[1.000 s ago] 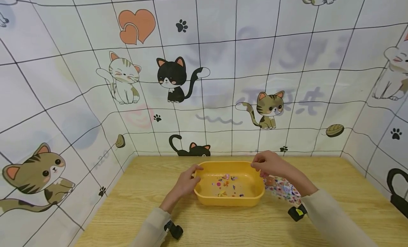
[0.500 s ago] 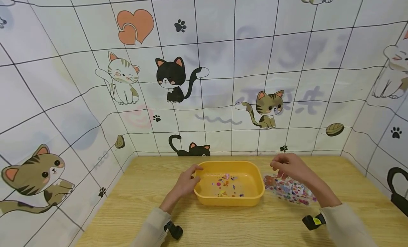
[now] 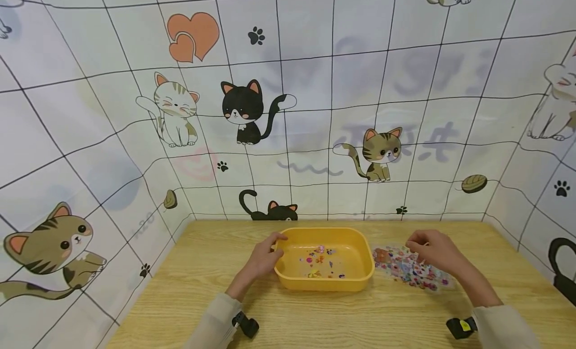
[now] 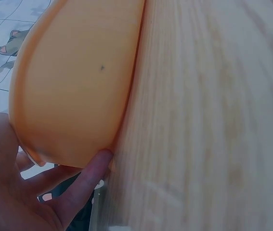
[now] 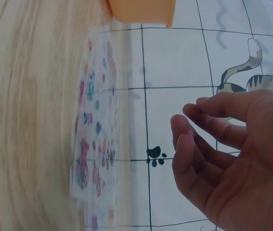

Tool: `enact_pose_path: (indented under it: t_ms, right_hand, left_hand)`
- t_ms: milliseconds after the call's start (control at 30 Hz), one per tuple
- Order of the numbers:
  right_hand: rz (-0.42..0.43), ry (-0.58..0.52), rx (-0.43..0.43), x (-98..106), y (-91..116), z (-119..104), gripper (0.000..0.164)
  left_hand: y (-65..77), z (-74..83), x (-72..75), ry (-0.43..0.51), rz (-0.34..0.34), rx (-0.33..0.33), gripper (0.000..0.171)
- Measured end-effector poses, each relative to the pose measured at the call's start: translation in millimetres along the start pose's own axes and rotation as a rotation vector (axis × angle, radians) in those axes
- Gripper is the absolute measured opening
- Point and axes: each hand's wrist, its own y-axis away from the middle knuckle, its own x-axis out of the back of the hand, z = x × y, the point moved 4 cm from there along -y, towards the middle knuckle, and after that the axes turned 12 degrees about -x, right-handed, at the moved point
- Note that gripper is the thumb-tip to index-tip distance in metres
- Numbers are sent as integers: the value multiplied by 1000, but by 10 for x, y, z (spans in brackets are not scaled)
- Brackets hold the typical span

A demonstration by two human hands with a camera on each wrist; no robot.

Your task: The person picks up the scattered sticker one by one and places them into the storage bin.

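A yellow plastic tub (image 3: pixel 324 285) stands on the table with several small colourful stickers or cut-outs (image 3: pixel 320 259) scattered on its floor. My left hand (image 3: pixel 262 255) grips the tub's left end; in the left wrist view its thumb (image 4: pixel 92 173) lies along the outer wall, while other fingers reach toward the rim. Right of the tub lie clear sheets printed with bright little pictures (image 3: pixel 405 275). Over these sheets hovers my right hand (image 3: pixel 437 251). Its fingers (image 5: pixel 187 159) are loosely bent, and the right wrist view shows nothing between them, apart from the sheets.
The wooden table (image 3: pixel 216 249) ends at a cat-patterned white wall covering (image 3: pixel 306 139), which also closes both sides. A black strap-like thing (image 3: pixel 562 269) is at the far right edge. Small black cameras (image 3: pixel 461 328) are worn on the wrists.
My right hand has moved right, from the tub's right rim to above the printed sheets, uncovering more of them. The left hand and the tub stay in place.
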Motion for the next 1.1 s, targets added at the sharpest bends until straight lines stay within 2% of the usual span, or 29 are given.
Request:
enact_pose_path:
  t_ms: [233,367,600,767,1000,1100]
  right_hand:
    - [29,75,-47,66,19,151,24]
    - [18,107,-72,93,17,216,25]
    - [31,235,-86,146,-23,379,30]
    - [12,299,-118,158,-39,518,36]
    - [-36,337,-107,138,-53,625,54]
    - [-25,350,-80,135,-54,636,54]
  left_hand:
    - [-5,1,-8,16,2,13,38]
    - [-16,3,-2,6,0,8,38]
    - [-17,6,1,-9,0,18,37]
    - [-22,12,-4,-4,-11,8,38]
    - [-25,-2,5,-20,-8,0,38]
    - [-19,-7,-1,3,-7,6,38]
